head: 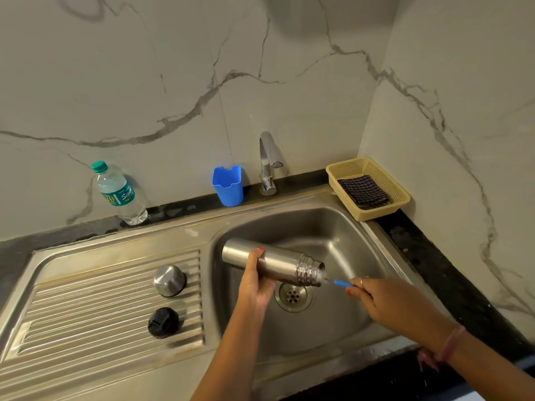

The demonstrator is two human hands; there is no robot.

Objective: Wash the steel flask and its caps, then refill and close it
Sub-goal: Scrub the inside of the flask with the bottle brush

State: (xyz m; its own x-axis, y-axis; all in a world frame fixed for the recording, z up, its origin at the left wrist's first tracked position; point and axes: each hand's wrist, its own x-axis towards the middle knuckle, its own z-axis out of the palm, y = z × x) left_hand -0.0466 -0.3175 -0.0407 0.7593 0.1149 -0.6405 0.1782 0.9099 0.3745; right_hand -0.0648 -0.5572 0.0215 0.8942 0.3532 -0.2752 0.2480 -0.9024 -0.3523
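Observation:
The steel flask (278, 260) lies nearly level over the sink basin (341, 227), its open threaded mouth pointing right. My left hand (257, 280) grips it around the middle from below. My right hand (376, 296) holds the blue handle of a bottle brush (340, 282), whose head is inside the flask's mouth with some foam at the rim. On the ribbed drainboard (86, 308) to the left stand the steel outer cap (170, 280), upside down, and the black inner cap (163, 322) in front of it.
A tap (267, 163) stands behind the basin, no water running. A blue plastic cup (228, 185) is left of it. A water bottle with a green cap (120, 193) stands at the back left. A beige basket with a dark checked cloth (369, 188) sits at the back right corner.

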